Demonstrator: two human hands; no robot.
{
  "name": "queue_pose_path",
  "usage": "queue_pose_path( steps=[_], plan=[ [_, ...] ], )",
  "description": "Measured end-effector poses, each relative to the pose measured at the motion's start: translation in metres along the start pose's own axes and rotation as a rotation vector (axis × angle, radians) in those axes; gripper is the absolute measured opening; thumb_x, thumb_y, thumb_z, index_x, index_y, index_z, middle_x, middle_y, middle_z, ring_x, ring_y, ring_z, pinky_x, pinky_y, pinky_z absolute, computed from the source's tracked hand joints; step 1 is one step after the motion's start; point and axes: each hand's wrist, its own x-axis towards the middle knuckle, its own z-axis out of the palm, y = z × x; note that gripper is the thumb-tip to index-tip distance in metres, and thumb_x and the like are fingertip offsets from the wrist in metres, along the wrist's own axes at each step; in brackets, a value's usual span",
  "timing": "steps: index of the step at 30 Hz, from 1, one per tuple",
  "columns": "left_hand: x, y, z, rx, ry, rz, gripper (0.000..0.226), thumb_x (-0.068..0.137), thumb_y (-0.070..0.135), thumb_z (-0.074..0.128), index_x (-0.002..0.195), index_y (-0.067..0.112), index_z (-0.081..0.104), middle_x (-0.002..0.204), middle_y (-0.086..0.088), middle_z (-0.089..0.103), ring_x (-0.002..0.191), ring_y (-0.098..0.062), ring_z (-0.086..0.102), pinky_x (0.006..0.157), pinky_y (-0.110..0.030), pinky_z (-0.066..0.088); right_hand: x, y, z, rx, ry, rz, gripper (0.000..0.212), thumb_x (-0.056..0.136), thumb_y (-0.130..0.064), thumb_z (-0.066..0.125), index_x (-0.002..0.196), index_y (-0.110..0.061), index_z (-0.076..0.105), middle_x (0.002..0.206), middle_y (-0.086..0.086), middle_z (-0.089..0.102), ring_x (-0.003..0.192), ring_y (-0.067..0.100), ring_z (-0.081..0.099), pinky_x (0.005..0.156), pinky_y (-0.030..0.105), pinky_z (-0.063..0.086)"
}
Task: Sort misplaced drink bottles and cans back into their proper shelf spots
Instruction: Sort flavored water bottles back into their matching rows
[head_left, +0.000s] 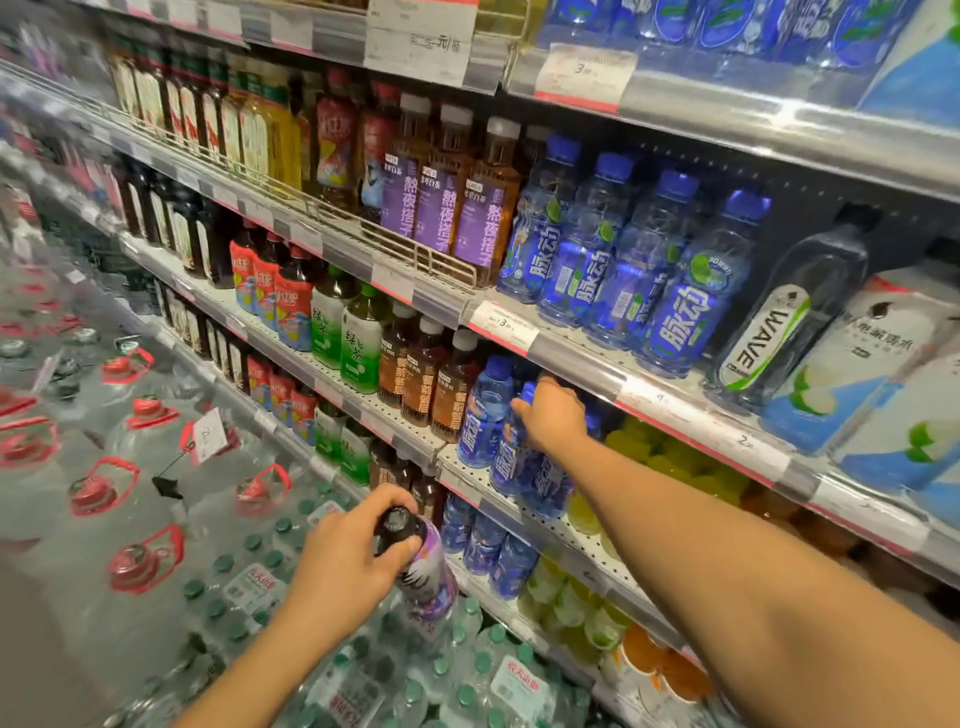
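My left hand (345, 558) grips a purple-labelled bottle with a black cap (428, 577) by its neck, in front of the lower shelves. My right hand (553, 415) reaches into the third shelf and curls round the top of a blue sports-drink bottle (511, 457). Another blue bottle (483, 415) stands just left of it. The same blue bottles (675, 291) fill the shelf above, next to purple-labelled tea bottles (441, 202).
A metal shelf edge (571, 353) with price tags runs just above my right hand. Brown tea bottles (421, 379) and green tea bottles (358, 338) stand to the left. Large water jugs with red handles (145, 561) and packs of green-capped water (467, 680) lie below.
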Motion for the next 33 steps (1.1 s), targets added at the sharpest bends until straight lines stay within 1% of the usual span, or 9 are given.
queue_pose_path(
  steps=[6,8,11,14,18,21,26,30,33],
  plan=[
    [0.002,0.005,0.004,0.014,-0.039,-0.011,0.028,0.087,0.029,0.077,0.099,0.045,0.057,0.082,0.017,0.072,0.066,-0.002,0.066,0.056,-0.026,0.054,0.008,0.003,-0.008,0.007,-0.111,0.037,0.03,0.1,-0.035,0.064,0.094,-0.011,0.049,0.106,0.016,0.06,0.105,0.036,0.063,0.078,0.036,0.045],
    [0.005,0.008,0.006,0.033,-0.041,-0.006,0.028,0.086,0.032,0.077,0.099,0.045,0.055,0.078,0.015,0.071,0.063,-0.005,0.065,0.058,-0.035,0.055,-0.003,0.004,-0.01,0.037,-0.11,0.021,0.03,0.096,-0.029,0.067,0.109,-0.007,0.05,0.108,0.016,0.059,0.11,0.037,0.062,0.078,0.036,0.045],
    [0.011,0.019,0.012,0.056,-0.036,0.016,0.028,0.085,0.035,0.077,0.099,0.045,0.054,0.074,0.013,0.071,0.061,-0.006,0.063,0.061,-0.039,0.055,-0.03,0.012,-0.013,0.084,-0.01,-0.121,0.066,0.095,-0.026,0.066,0.15,-0.006,0.036,0.135,0.02,0.057,0.12,0.04,0.058,0.087,0.041,0.049],
    [0.018,0.036,0.02,0.084,-0.031,0.036,0.028,0.084,0.039,0.077,0.098,0.046,0.054,0.075,0.013,0.071,0.064,-0.006,0.063,0.062,-0.038,0.055,-0.072,0.033,-0.019,0.158,0.021,-0.311,0.057,0.096,-0.027,0.065,0.147,-0.013,0.045,0.143,0.012,0.049,0.114,0.031,0.061,0.095,0.043,0.051],
    [0.022,0.068,0.034,0.107,-0.038,0.07,0.032,0.081,0.047,0.077,0.1,0.049,0.051,0.075,0.012,0.071,0.068,-0.009,0.065,0.064,-0.038,0.055,-0.133,0.081,-0.028,0.304,-0.073,-0.354,0.04,0.089,-0.025,0.064,0.127,-0.01,0.064,0.122,0.009,0.065,0.101,0.02,0.061,0.09,0.025,0.043],
    [0.02,0.103,0.047,0.128,-0.041,0.137,0.035,0.075,0.057,0.073,0.1,0.053,0.048,0.077,0.014,0.072,0.074,-0.012,0.068,0.067,-0.036,0.054,-0.179,0.12,-0.041,0.391,-0.189,-0.28,0.049,0.081,-0.047,0.064,0.121,-0.019,0.067,0.115,-0.003,0.072,0.093,0.011,0.066,0.086,0.026,0.051],
    [0.004,0.173,0.08,0.151,-0.105,0.261,0.03,0.072,0.061,0.072,0.089,0.049,0.051,0.068,0.023,0.065,0.071,-0.007,0.067,0.06,-0.029,0.045,-0.24,0.182,-0.063,0.501,-0.247,-0.199,0.072,0.074,-0.065,0.076,0.136,-0.035,0.055,0.131,-0.012,0.064,0.112,0.003,0.065,0.1,0.031,0.053],
    [-0.019,0.234,0.117,0.143,-0.164,0.372,0.033,0.068,0.069,0.062,0.088,0.045,0.052,0.07,0.026,0.065,0.068,-0.005,0.065,0.062,-0.032,0.048,-0.278,0.223,-0.087,0.514,-0.116,-0.149,0.071,0.066,-0.068,0.081,0.127,-0.058,0.046,0.124,-0.026,0.063,0.112,-0.006,0.062,0.098,0.029,0.054],
    [-0.038,0.28,0.144,0.134,-0.213,0.442,0.036,0.07,0.069,0.065,0.092,0.042,0.054,0.072,0.032,0.063,0.061,-0.002,0.06,0.056,-0.025,0.044,-0.302,0.256,-0.106,0.48,-0.029,-0.06,0.092,0.055,-0.081,0.078,0.135,-0.054,0.042,0.129,-0.022,0.063,0.114,0.002,0.063,0.097,0.034,0.055]
  ],
)
